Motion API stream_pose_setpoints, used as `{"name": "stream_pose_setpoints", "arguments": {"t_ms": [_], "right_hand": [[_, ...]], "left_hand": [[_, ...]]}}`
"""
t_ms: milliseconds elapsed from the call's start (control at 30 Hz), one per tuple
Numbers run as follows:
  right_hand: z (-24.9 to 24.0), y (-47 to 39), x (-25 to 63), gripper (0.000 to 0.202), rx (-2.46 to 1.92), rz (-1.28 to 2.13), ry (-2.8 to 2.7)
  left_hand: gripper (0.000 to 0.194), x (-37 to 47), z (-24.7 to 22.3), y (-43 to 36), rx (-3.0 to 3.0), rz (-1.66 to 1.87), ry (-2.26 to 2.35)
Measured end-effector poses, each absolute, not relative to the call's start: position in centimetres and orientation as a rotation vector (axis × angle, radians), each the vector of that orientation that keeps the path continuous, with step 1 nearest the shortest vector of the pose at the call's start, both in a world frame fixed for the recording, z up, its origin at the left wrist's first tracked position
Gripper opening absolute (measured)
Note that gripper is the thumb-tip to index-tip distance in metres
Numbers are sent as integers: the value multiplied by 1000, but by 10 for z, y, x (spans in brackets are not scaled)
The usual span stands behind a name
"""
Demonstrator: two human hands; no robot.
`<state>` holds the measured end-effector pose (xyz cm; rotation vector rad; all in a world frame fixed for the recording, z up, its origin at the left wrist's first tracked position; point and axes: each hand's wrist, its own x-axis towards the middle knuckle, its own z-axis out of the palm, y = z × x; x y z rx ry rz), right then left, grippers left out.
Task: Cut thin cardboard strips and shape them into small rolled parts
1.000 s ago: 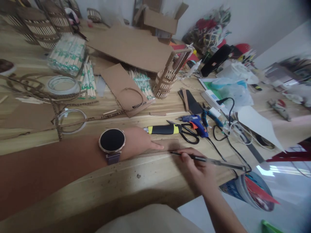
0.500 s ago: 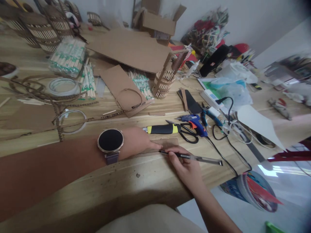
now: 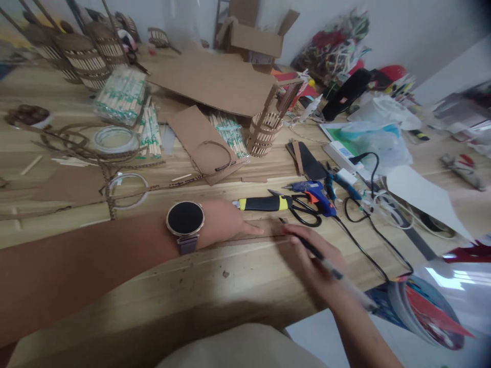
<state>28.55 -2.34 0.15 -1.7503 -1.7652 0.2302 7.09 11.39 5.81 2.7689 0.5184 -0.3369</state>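
My left hand [image 3: 226,220], below a wristwatch [image 3: 185,220], lies on a small brown cardboard piece [image 3: 273,228] at the front of the table. Its index finger is stretched out flat over the cardboard; the other fingers are mostly hidden. To the right, my right hand [image 3: 318,255] is closed around a black pen [image 3: 312,249], its tip pointing up and left near the cardboard's right end. The pen's rear end is blurred. Just beyond my hands lie a black and yellow utility knife [image 3: 264,204], black-handled scissors [image 3: 307,212] and a blue hot glue gun [image 3: 316,194].
A small stick bucket [image 3: 264,134] stands behind the tools, near a large cardboard sheet [image 3: 215,76]. Tape rolls [image 3: 115,139] and packed wooden sticks [image 3: 121,94] lie left. Black cords run over the right table edge beside a bin [image 3: 399,306].
My right hand has moved right and turned the pen, whose tip has drawn away from my left fingertip. My left hand stays on the cardboard. The view has shifted slightly.
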Motion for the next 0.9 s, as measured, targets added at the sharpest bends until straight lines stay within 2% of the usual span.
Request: {"name": "stream_pose_setpoints", "arguments": {"t_ms": [167, 267, 333, 433, 667, 733, 900], "right_hand": [[-14, -18, 269, 23, -1719, 155, -1955], [-16, -18, 274, 24, -1724, 149, -1997], [-16, -19, 277, 24, -1751, 162, -1992], [-16, -18, 280, 26, -1793, 169, -1993], [-6, -14, 261, 31, -1773, 155, -1852], [2, -13, 242, 29, -1713, 284, -1801], [18, -3, 184, 23, -1347, 852, -1861]], "left_hand": [[68, 54, 62, 119, 2808, -516, 409], [71, 30, 56, 126, 2728, -565, 474], [67, 11, 51, 128, 2634, -593, 518], [60, -11, 43, 128, 2604, -535, 537], [58, -20, 36, 130, 2547, -478, 503], [60, -17, 38, 131, 2557, -514, 503], [66, -15, 45, 131, 2558, -595, 519]]}}
